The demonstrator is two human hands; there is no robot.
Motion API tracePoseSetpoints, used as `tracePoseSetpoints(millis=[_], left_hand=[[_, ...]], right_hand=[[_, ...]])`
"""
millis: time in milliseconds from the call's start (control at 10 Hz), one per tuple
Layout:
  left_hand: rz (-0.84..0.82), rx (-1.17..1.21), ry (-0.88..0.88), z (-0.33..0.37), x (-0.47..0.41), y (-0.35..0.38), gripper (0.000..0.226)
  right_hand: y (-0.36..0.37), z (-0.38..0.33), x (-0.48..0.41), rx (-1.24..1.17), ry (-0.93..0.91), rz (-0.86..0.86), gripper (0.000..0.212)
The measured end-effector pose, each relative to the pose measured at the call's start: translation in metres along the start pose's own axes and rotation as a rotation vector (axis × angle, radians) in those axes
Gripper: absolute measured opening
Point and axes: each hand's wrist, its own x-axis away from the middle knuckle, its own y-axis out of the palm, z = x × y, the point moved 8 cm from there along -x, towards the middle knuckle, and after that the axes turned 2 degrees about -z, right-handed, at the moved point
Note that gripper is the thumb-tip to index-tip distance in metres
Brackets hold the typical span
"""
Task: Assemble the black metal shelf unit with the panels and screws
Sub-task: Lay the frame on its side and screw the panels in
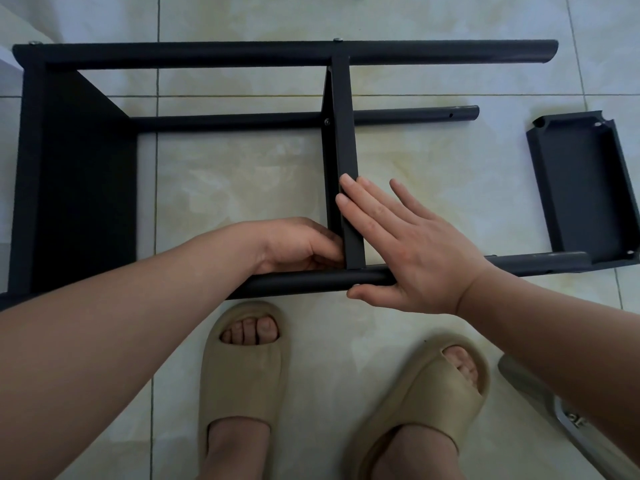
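Black shelf frame (341, 133) sideways (part-built)

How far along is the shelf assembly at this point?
Done: end panel fitted; middle panel shows screw heads at the two far poles. In hand: right hand presses that panel flat-handed while left hand works at its joint with the near pole. Left: the loose panel at right lies unattached.

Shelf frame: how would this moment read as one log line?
left hand: grips middle panel | right hand: flat on panel and front tube | spare panel: lies at right
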Motion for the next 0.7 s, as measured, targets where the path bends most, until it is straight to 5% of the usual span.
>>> tracePoseSetpoints(millis=[700], left_hand=[[0.026, 0.003, -0.007, 0.0029, -0.0002, 0.0002, 0.013]], right_hand=[[-0.0004, -0.0006, -0.0006, 0.002, 0.006, -0.005, 0.099]])
